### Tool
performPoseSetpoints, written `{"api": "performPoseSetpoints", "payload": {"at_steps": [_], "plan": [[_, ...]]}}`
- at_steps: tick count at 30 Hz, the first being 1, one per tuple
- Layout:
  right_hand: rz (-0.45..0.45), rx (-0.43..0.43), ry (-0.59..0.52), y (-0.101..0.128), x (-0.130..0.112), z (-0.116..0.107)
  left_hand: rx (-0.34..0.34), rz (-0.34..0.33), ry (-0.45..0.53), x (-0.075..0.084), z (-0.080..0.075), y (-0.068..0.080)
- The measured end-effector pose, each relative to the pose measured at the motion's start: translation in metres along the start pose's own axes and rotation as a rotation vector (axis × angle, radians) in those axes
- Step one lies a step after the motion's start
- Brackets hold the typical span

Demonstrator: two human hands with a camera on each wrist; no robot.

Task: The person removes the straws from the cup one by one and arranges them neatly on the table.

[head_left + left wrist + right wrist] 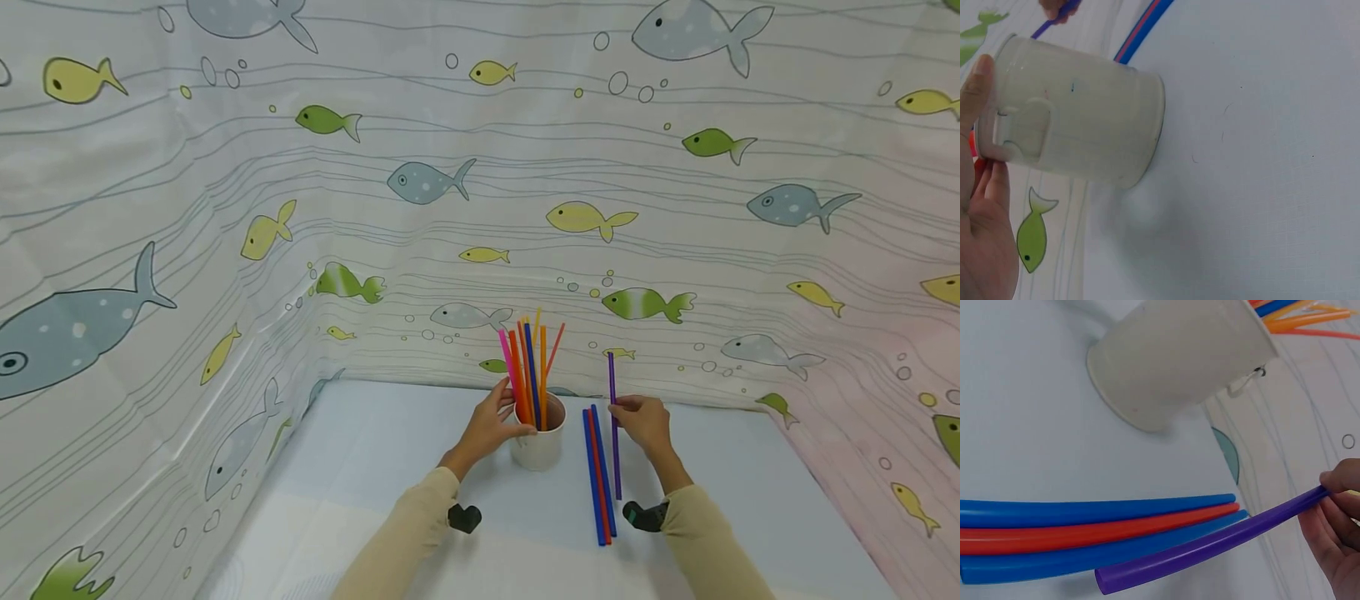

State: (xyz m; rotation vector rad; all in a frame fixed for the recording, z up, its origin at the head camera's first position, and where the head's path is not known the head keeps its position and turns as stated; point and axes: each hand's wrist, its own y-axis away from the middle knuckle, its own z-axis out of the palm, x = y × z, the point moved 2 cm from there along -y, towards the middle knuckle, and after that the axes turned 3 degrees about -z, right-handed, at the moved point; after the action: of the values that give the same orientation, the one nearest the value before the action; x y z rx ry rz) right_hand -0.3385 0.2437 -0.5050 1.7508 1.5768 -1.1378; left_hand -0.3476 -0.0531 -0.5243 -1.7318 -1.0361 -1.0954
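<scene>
A white cup [538, 443] [1079, 125] [1179, 359] stands on the pale blue table [390, 467] and holds several coloured straws [528, 367]. My left hand [491, 421] [982, 206] grips the cup at its rim side, thumb along the wall. My right hand [643, 419] [1338, 531] pinches a purple straw [614, 433] [1210, 550], tilted with its near end by the table. Two blue straws [602, 479] [1085, 512] and a red straw [597, 471] [1085, 534] between them lie flat beside the cup.
Fish-patterned curtain walls [225, 250] close in the table on the left, back and right. Bare table surface stretches left of the cup and right of the lying straws.
</scene>
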Motion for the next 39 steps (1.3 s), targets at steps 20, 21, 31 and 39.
{"api": "performPoseSetpoints", "payload": {"at_steps": [20, 21, 31, 39], "plan": [[0.102, -0.026, 0.042, 0.028, 0.049, 0.025, -0.044, 0.010, 0.063, 0.035, -0.004, 0.011], [0.098, -0.025, 0.047, 0.028, 0.050, 0.026, -0.042, 0.012, 0.061, 0.036, -0.005, 0.012], [0.052, -0.003, 0.085, 0.030, 0.052, 0.028, -0.036, 0.021, 0.035, 0.034, -0.004, 0.012], [0.041, -0.003, 0.110, 0.031, 0.052, 0.028, -0.038, 0.022, 0.045, 0.035, -0.004, 0.011]]}}
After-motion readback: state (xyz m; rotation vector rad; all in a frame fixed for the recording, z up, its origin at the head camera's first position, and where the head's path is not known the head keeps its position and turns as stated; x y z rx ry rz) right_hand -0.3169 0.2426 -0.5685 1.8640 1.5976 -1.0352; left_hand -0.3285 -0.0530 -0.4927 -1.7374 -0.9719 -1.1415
